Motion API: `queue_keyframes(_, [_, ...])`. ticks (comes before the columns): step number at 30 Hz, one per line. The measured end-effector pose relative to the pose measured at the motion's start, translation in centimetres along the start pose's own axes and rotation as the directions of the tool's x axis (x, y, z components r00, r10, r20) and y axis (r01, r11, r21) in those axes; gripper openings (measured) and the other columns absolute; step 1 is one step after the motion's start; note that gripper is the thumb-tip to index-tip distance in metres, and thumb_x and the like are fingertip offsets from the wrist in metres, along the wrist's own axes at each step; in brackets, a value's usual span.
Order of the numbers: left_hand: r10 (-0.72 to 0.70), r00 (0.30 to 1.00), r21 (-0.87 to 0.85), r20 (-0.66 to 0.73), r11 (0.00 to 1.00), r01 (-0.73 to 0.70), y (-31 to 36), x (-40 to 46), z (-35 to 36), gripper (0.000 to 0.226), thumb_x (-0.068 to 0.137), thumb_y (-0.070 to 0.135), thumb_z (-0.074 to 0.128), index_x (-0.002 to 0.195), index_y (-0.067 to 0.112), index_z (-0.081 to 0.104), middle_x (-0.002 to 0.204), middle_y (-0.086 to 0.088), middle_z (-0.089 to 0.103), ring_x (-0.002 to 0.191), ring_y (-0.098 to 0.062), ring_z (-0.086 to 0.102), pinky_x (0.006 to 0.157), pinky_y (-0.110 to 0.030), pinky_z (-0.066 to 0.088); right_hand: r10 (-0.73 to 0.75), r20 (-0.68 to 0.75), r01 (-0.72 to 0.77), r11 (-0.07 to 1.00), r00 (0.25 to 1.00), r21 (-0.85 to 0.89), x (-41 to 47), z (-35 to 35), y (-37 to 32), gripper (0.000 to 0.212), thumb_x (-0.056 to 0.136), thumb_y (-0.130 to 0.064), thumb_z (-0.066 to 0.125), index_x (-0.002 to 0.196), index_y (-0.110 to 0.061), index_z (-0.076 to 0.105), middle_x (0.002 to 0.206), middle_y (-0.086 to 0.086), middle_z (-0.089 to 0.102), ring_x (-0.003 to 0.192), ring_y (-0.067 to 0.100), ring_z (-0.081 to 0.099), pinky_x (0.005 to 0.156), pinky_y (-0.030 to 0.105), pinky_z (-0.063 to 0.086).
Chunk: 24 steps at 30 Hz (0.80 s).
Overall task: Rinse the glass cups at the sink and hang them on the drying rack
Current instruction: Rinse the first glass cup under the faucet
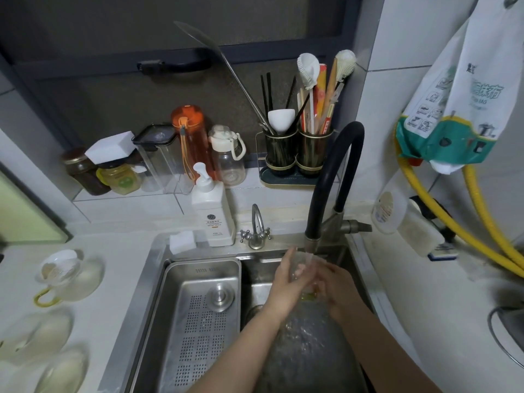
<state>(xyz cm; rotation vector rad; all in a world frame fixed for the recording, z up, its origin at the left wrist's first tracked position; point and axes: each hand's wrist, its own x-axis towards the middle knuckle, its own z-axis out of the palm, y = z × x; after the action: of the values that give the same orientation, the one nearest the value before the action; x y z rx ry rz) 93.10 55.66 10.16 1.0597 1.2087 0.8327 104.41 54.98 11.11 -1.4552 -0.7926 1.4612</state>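
A clear glass cup point(304, 272) with a yellow-green handle sits between both hands under the running water of the black faucet point(326, 188). My left hand point(285, 282) grips its left side with curled fingers. My right hand point(337, 290) wraps around its right side near the handle. Three more glass cups lie on the left counter: one with a yellow handle point(68, 276), and two more point(35, 334) point(63, 371) closer to me. No drying rack is in view.
A steel drain tray point(198, 316) fills the sink's left half. A soap pump bottle point(211, 211), a white sponge point(183, 241) and a small tap point(256, 228) stand behind the sink. Bottles, jars and a utensil holder point(297, 154) line the ledge. Yellow hoses point(467, 231) hang at right.
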Motion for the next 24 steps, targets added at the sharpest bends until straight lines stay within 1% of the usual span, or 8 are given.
queue_keyframes(3, [-0.087,0.996,-0.134,0.016,0.987,0.088,0.0,0.1,-0.9,0.059,0.088,0.038,0.062,0.14,0.038,0.036,0.131,0.005,0.052,0.115,-0.014,0.055,0.085,-0.031,0.052,-0.108,0.052,0.116,0.975,0.993,-0.189,-0.2,0.5,-0.2,0.022,0.095,-0.023,0.05,0.091,-0.011,0.069,0.091,0.01,0.072,0.086,0.022,0.07,0.081,0.039,0.055])
queue_keyframes(6, [-0.25,0.968,-0.233,0.01,0.941,0.246,0.3,0.3,-1.3,0.038,0.095,0.036,0.051,0.133,0.032,0.043,0.118,0.001,0.061,0.099,-0.013,0.061,0.064,-0.033,0.054,-0.286,0.238,0.367,0.807,0.928,-0.463,-0.3,0.2,0.0,0.016,0.095,-0.013,0.049,0.093,-0.009,0.064,0.093,0.008,0.066,0.087,0.012,0.063,0.083,0.026,0.048])
queue_keyframes(8, [-0.224,0.974,-0.156,-0.041,0.964,0.216,0.0,0.0,-0.9,0.038,0.096,0.044,0.047,0.132,0.038,0.038,0.124,0.003,0.059,0.105,-0.012,0.06,0.069,-0.036,0.057,-0.274,0.234,0.359,0.751,0.933,-0.554,-0.1,0.0,-0.2,0.018,0.094,-0.014,0.051,0.084,-0.009,0.064,0.085,0.004,0.065,0.08,0.01,0.061,0.076,0.021,0.045])
queue_keyframes(11, [0.042,0.992,0.18,-0.117,0.983,-0.02,-0.4,-0.6,-0.2,0.044,0.094,0.043,0.048,0.136,0.029,0.047,0.132,0.002,0.055,0.121,-0.011,0.053,0.103,-0.034,0.045,-0.245,0.085,0.245,0.752,0.966,-0.612,0.7,0.3,-0.3,0.023,0.093,-0.023,0.051,0.083,-0.01,0.066,0.083,0.002,0.068,0.079,0.013,0.062,0.071,0.021,0.043])
queue_keyframes(15, [0.371,0.911,0.488,-0.178,0.838,-0.245,-0.8,-2.0,-0.4,0.019,0.088,0.021,0.065,0.106,0.017,0.068,0.096,0.014,0.058,0.091,0.001,0.056,0.084,-0.008,0.04,-0.25,-0.015,0.199,0.803,0.968,-0.562,0.4,1.1,-0.9,0.024,0.092,-0.025,0.053,0.078,-0.011,0.066,0.074,0.0,0.063,0.075,0.014,0.059,0.07,0.023,0.042])
queue_keyframes(19, [0.285,0.936,0.346,-0.208,0.916,-0.202,-0.7,-1.2,-2.5,0.019,0.083,0.022,0.07,0.068,0.023,0.059,0.073,0.002,0.06,0.065,-0.007,0.051,0.068,-0.023,0.041,-0.223,0.255,0.326,0.806,0.941,-0.495,-1.2,0.7,-2.6,0.025,0.096,-0.013,0.047,0.09,0.002,0.066,0.075,0.005,0.062,0.073,0.01,0.059,0.068,0.014,0.044])
queue_keyframes(21, [0.226,0.955,0.298,-0.193,0.941,-0.162,-0.5,-1.1,-3.4,0.023,0.084,0.02,0.07,0.066,0.025,0.057,0.069,0.002,0.059,0.066,-0.011,0.051,0.068,-0.027,0.042,-0.07,0.391,0.345,0.627,0.918,-0.698,-1.3,0.3,-2.7,0.035,0.1,-0.026,0.039,0.088,-0.008,0.065,0.075,0.004,0.059,0.071,0.013,0.058,0.068,0.017,0.042])
queue_keyframes(24, [0.189,0.968,0.274,-0.167,0.952,-0.138,-0.8,-1.4,-3.2,0.025,0.085,0.021,0.069,0.065,0.025,0.055,0.062,0.005,0.054,0.06,-0.012,0.047,0.066,-0.031,0.041,0.027,0.296,0.247,0.478,0.955,-0.843,0.9,0.3,-1.7,0.037,0.1,-0.036,0.032,0.106,-0.011,0.059,0.094,0.004,0.059,0.087,0.015,0.052,0.08,0.029,0.04])
